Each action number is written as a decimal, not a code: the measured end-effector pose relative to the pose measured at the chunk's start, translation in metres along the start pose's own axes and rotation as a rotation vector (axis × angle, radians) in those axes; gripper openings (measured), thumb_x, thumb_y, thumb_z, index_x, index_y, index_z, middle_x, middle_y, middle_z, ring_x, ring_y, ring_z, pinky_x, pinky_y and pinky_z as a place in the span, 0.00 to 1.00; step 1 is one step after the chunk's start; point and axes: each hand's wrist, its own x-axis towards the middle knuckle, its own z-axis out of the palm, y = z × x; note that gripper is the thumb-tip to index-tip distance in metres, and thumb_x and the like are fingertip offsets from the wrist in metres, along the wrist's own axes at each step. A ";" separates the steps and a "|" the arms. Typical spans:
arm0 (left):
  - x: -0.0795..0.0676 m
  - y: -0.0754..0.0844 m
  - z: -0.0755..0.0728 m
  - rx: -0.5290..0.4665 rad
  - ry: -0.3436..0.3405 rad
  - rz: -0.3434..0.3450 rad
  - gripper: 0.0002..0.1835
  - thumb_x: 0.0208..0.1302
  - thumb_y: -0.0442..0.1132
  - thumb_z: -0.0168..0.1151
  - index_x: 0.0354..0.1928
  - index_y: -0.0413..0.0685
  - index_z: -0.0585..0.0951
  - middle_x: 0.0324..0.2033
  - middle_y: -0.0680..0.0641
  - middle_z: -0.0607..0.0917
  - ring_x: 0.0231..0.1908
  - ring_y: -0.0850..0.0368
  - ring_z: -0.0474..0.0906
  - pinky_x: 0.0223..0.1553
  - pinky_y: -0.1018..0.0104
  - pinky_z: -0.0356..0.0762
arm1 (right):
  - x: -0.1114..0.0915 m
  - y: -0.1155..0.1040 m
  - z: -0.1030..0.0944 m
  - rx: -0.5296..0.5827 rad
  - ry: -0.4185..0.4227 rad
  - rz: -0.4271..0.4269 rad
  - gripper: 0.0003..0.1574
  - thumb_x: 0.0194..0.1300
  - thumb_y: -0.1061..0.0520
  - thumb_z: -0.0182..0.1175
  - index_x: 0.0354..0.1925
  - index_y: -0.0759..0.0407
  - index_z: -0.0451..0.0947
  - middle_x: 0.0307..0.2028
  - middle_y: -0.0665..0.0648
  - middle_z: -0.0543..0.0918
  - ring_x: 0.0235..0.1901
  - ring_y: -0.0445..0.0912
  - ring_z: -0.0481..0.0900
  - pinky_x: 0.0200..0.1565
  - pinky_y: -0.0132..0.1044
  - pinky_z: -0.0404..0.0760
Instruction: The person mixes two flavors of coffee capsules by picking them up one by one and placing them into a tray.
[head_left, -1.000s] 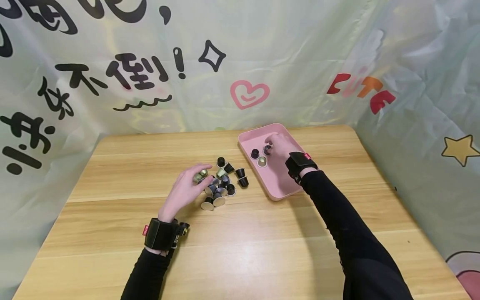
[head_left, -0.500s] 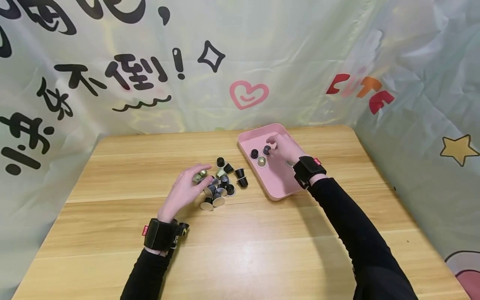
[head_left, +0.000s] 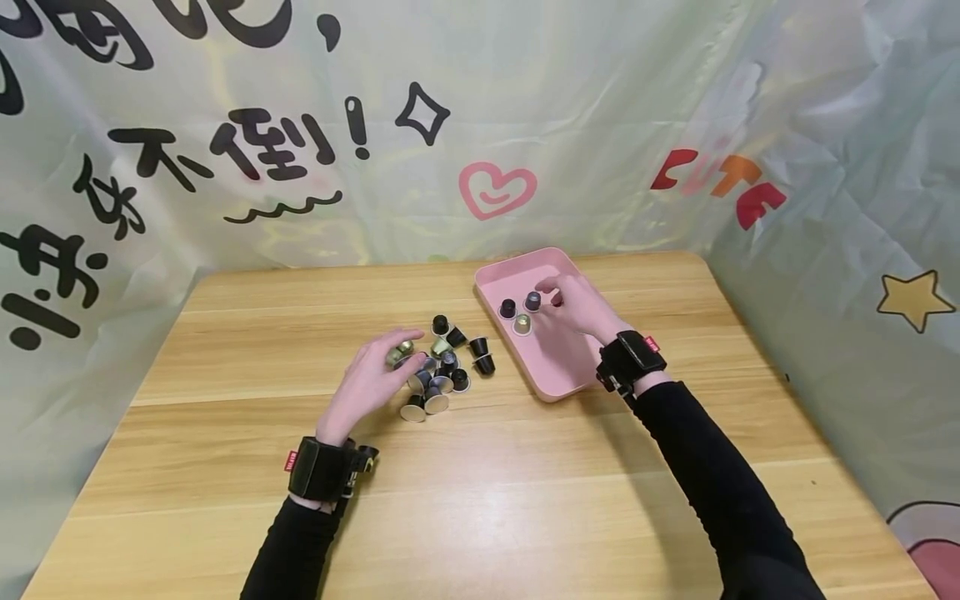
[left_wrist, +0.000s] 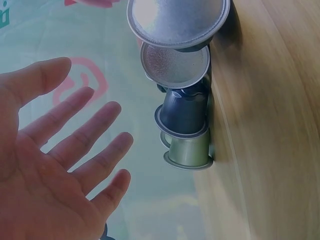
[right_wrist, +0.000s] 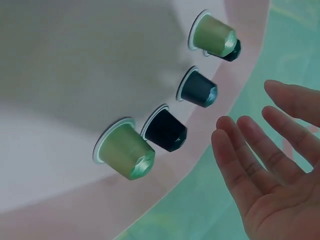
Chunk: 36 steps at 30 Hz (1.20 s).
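My left hand (head_left: pixel 369 377) hovers at the left side of a loose pile of coffee capsules (head_left: pixel 438 402), its fingers relaxed around nothing. Its palm (left_wrist: pixel 55 170) faces the pile in the left wrist view, where silver lids, a dark blue capsule (left_wrist: pixel 184 111) and a green capsule (left_wrist: pixel 190 149) line up beside it. Over the pink tray (head_left: pixel 551 385), my right hand (head_left: pixel 588 307) holds nothing, fingers loosely bent. Upright in the tray stand several capsules: a black capsule (right_wrist: pixel 166 130), a dark blue capsule (right_wrist: pixel 198 89) and a green capsule (right_wrist: pixel 125 150) among them. The right hand and forearm hide part of the tray.
The wooden table (head_left: pixel 480 500) runs back to a printed cloth (head_left: pixel 600 125) hanging behind and at both sides. Two black capsules (head_left: pixel 483 364) lie between the pile and the tray's left edge. Black camera bands sit on both wrists.
My right hand has let go of the dark blue capsule in the tray and drawn back toward the right and nearer me. The left hand has stayed in place.
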 end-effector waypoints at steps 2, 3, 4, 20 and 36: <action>0.000 0.000 0.000 -0.002 -0.001 -0.002 0.26 0.71 0.47 0.60 0.67 0.47 0.75 0.69 0.37 0.74 0.70 0.35 0.68 0.71 0.32 0.60 | -0.004 -0.002 0.001 0.001 0.011 -0.011 0.22 0.64 0.65 0.64 0.57 0.68 0.80 0.56 0.69 0.84 0.47 0.61 0.86 0.54 0.53 0.83; 0.000 0.000 0.001 -0.002 -0.002 0.000 0.26 0.71 0.47 0.60 0.67 0.46 0.75 0.69 0.37 0.74 0.70 0.35 0.68 0.71 0.32 0.60 | -0.005 -0.003 0.001 0.001 0.015 -0.016 0.21 0.64 0.64 0.63 0.56 0.67 0.80 0.56 0.68 0.84 0.47 0.60 0.86 0.54 0.52 0.84; 0.000 0.000 0.001 0.001 -0.003 0.003 0.26 0.71 0.47 0.60 0.67 0.46 0.74 0.69 0.37 0.74 0.69 0.35 0.68 0.71 0.32 0.60 | -0.007 -0.004 0.002 0.000 0.020 -0.019 0.21 0.65 0.64 0.63 0.56 0.66 0.81 0.55 0.67 0.84 0.47 0.60 0.86 0.54 0.52 0.84; 0.000 0.002 0.001 0.007 -0.015 -0.006 0.26 0.70 0.46 0.61 0.67 0.46 0.74 0.68 0.38 0.75 0.69 0.36 0.69 0.70 0.33 0.63 | -0.045 -0.011 0.003 0.118 0.148 -0.023 0.23 0.68 0.61 0.62 0.60 0.68 0.78 0.57 0.69 0.83 0.55 0.62 0.82 0.60 0.57 0.79; -0.001 0.003 0.002 0.005 -0.024 -0.003 0.26 0.71 0.47 0.61 0.68 0.47 0.74 0.69 0.39 0.74 0.70 0.36 0.68 0.70 0.31 0.61 | -0.061 -0.036 0.022 0.042 0.167 -0.125 0.21 0.67 0.59 0.63 0.57 0.65 0.81 0.55 0.64 0.85 0.56 0.59 0.81 0.60 0.53 0.79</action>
